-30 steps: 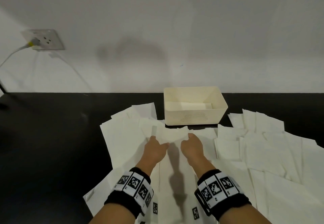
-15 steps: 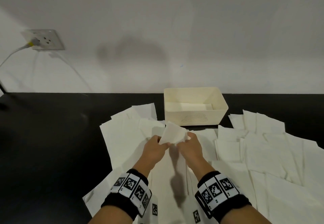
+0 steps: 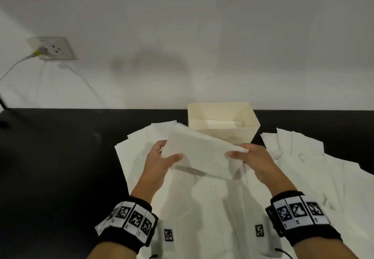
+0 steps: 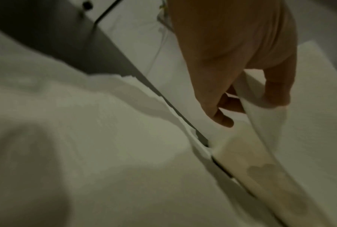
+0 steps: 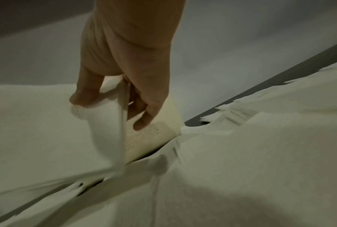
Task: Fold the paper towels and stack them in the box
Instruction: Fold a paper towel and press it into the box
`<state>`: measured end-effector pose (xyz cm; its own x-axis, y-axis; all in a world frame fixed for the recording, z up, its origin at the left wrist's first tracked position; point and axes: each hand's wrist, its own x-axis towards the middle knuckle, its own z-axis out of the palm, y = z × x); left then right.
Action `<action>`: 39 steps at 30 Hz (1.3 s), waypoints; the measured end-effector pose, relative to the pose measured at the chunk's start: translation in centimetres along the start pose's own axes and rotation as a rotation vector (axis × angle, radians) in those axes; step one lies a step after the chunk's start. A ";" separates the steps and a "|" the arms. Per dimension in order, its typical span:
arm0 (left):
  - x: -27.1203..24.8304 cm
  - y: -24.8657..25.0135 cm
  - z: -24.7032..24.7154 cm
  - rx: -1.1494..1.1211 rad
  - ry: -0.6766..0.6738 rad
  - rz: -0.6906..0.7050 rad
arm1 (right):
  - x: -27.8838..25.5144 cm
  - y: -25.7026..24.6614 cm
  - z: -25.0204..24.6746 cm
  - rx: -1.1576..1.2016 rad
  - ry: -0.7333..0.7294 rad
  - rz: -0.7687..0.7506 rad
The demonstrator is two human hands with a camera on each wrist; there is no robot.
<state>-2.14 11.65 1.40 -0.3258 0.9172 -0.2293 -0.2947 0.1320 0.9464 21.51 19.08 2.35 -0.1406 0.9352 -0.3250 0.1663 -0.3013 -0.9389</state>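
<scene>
Both hands hold a folded white paper towel [image 3: 199, 151] lifted above the table, just in front of the cream box [image 3: 224, 135]. My left hand [image 3: 162, 157] pinches its left end between thumb and fingers [image 4: 276, 93]. At the towel's right end my right hand [image 3: 248, 155] pinches it the same way, thumb [image 5: 86, 93] on top. The towel [image 5: 47, 122] is tilted, its far left corner raised. Inside the box lies a folded towel [image 3: 222, 124]. Several unfolded towels [image 3: 202, 208] cover the black table below my hands.
More loose towels [image 3: 303, 157] spread over the right side of the table, others [image 3: 141, 143] lie left of the box. The black table [image 3: 60, 157] is bare at the left. A wall socket [image 3: 52, 48] with a plugged cable sits on the wall at the far left.
The hands have lifted the folded towel off the pile and moved apart, so it now stretches between them in front of the box.
</scene>
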 end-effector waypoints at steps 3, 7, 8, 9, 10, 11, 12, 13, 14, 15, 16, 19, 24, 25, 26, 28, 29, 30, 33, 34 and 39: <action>-0.2 -0.7 -1.0 0.324 -0.084 0.007 | 0.0 0.5 -0.4 0.116 0.022 -0.058; -0.5 -1.7 -0.5 0.356 -0.071 0.018 | -0.7 2.3 0.4 0.094 -0.026 -0.065; -0.6 -1.9 -0.2 0.347 -0.059 0.020 | -0.9 2.6 0.6 0.065 -0.037 -0.066; -0.6 -2.1 0.0 0.336 -0.046 0.021 | -0.9 3.1 0.8 0.056 -0.040 -0.059; -0.6 -2.2 0.2 0.321 -0.038 0.017 | -0.9 3.4 1.0 0.061 -0.038 -0.048; -0.7 -2.3 0.4 0.302 -0.037 0.012 | -0.8 3.7 1.1 0.072 -0.029 -0.037; -0.7 -2.3 0.6 0.285 -0.040 0.011 | -0.8 3.6 1.2 0.079 -0.020 -0.032; -0.7 -2.2 0.7 0.269 -0.049 0.017 | -0.7 3.4 1.2 0.083 -0.014 -0.034; -0.7 -2.0 0.8 0.256 -0.057 0.029 | -0.5 3.3 1.1 0.092 -0.009 -0.036; -0.7 -1.9 0.8 0.246 -0.065 0.042 | -0.3 3.3 1.0 0.100 -0.010 -0.038; -0.5 -1.9 0.7 0.240 -0.066 0.049 | -0.2 3.3 0.9 0.098 -0.016 -0.034; -0.3 -2.2 0.5 0.254 -0.056 0.036 | 0.1 4.2 1.0 0.021 -0.025 0.021; 0.0 -2.3 0.6 0.257 -0.051 0.030 | 0.1 3.9 1.1 0.043 -0.015 0.018; 0.1 -2.4 0.6 0.259 -0.047 0.034 | 0.2 3.7 0.9 0.042 -0.024 0.020; 0.3 -2.4 0.5 0.275 -0.044 0.037 | 0.2 3.6 0.9 0.025 -0.037 0.026; 0.5 -2.6 0.3 0.330 -0.047 0.023 | 0.3 3.9 0.8 -0.030 -0.038 0.061; 0.6 -2.7 0.1 0.360 -0.051 0.015 | 0.3 4.0 0.7 -0.053 -0.034 0.074; 0.6 -2.8 0.0 0.388 -0.053 0.006 | 0.3 4.2 0.6 -0.063 -0.035 0.079; 1.0 -3.0 -0.7 0.465 -0.042 -0.035 | 0.2 3.6 0.1 -0.089 -0.048 0.047; 1.0 -2.7 -0.8 0.481 -0.039 -0.041 | 0.1 3.1 -0.1 -0.100 -0.055 0.035; 1.9 2.1 1.3 0.497 -0.041 0.055 | 0.6 -2.1 -1.4 -0.040 0.043 -0.125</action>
<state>-2.17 14.21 3.22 -0.2901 0.9406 -0.1766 0.1882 0.2371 0.9531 22.43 20.49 4.28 -0.1207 0.9724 -0.1999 0.1893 -0.1751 -0.9662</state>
